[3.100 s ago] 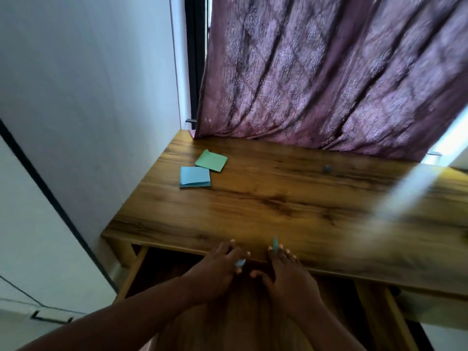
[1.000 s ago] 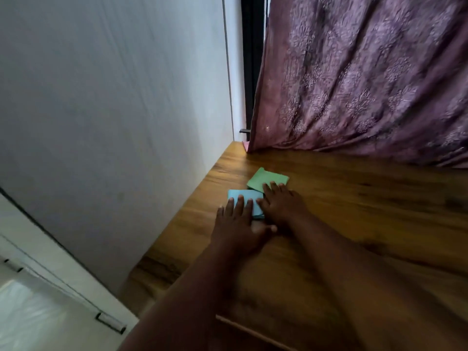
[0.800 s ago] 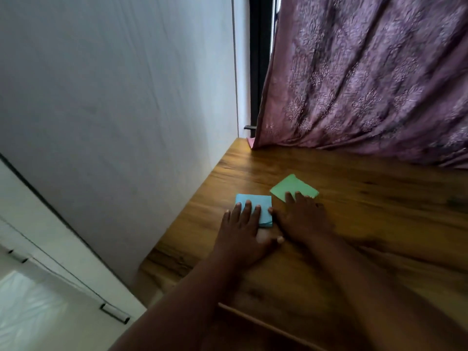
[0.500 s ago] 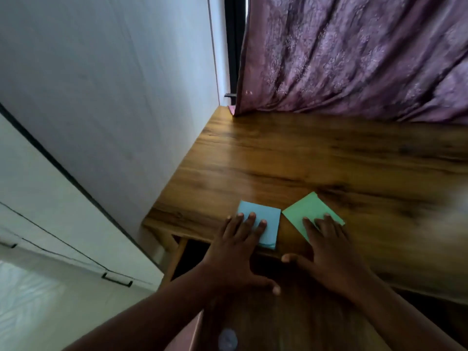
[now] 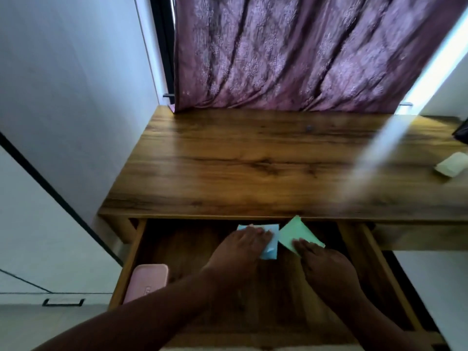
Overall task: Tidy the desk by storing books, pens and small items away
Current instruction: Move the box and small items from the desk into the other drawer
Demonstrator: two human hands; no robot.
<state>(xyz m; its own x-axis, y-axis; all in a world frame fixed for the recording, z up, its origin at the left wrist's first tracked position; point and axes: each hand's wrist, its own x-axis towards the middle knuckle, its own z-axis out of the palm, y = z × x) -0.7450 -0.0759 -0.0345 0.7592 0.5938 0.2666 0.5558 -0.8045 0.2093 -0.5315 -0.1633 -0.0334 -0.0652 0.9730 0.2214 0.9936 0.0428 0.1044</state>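
Sticky-note pads, blue (image 5: 270, 245) under our flat left hand (image 5: 239, 249) and green (image 5: 297, 234) under our flat right hand (image 5: 326, 269), are entering the open drawer (image 5: 374, 252); right of us, a pale item (image 5: 450, 167) remains on the desk (image 5: 253, 160).

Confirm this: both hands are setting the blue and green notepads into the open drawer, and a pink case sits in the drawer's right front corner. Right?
Not quite. In the head view the pink case sits in the drawer's left front corner. The rest holds: left hand on the blue notepad, right hand on the green notepad.
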